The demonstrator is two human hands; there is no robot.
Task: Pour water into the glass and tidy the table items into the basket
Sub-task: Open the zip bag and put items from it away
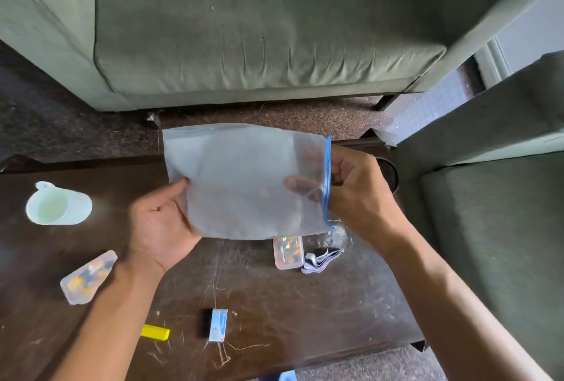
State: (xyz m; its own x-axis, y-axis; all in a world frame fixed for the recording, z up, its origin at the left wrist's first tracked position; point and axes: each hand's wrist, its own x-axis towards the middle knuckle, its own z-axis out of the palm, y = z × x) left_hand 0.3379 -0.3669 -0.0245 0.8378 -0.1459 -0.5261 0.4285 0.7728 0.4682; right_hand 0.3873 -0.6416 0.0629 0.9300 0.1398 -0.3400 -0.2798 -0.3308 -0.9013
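Sofa: I see a green sofa filling the far side, with a second green seat at my right.
Worktop: a dark, scratched worktop spreads below my arms, on brown speckled carpet.
Bag: I hold a frosted, translucent zip bag in the air above the worktop's far half. It is limp and looks empty, with its blue zip edge turned to my right.
Left hand: my left hand is palm up under the bag's left lower corner, thumb pressed on the front face, fingers closed behind it, gripping the plastic.
Right hand: my right hand pinches the zip edge; one finger shows through the plastic, inside or behind the bag, I cannot tell which.
Cup: a pale plastic jug-like cup with liquid in it stands far left, well apart from the bag.
Clear cases: one clear case with colourful contents lies beside my left forearm; another lies just below the bag's lower edge.
Paper: folded papers lie touching that second case, under something clear that I cannot identify.
Small items: a little blue and white box and a yellow bar lie near the worktop's front edge.
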